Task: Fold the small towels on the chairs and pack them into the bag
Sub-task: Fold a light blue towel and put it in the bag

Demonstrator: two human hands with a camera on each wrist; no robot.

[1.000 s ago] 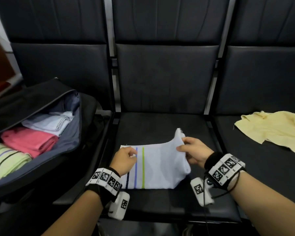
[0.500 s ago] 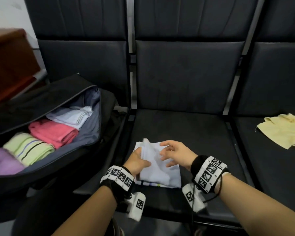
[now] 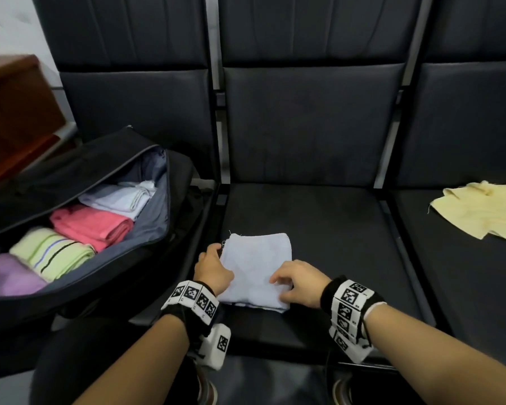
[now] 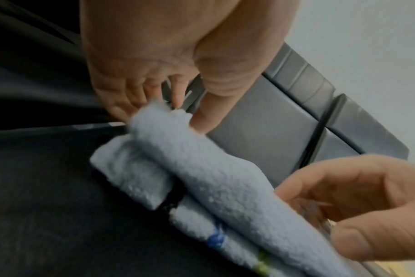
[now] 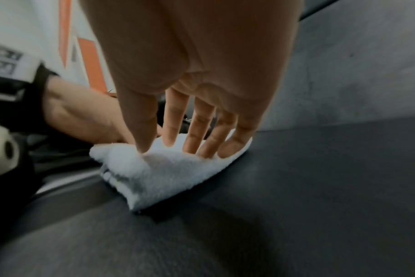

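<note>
Two hands work a folded white towel [image 3: 257,267] on the middle chair seat [image 3: 333,229]: the left hand [image 3: 214,268] grips its left edge, the right hand [image 3: 300,283] presses spread fingers [image 5: 199,131] on top. No writing is legible. The open bag [image 3: 105,287] holds folded towels.

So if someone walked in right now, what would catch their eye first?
Probably both hands on the folded white towel on the middle seat: the left hand grips its left edge, the right hand presses its near right corner. Next, the open black bag at left, holding folded towels.
</note>
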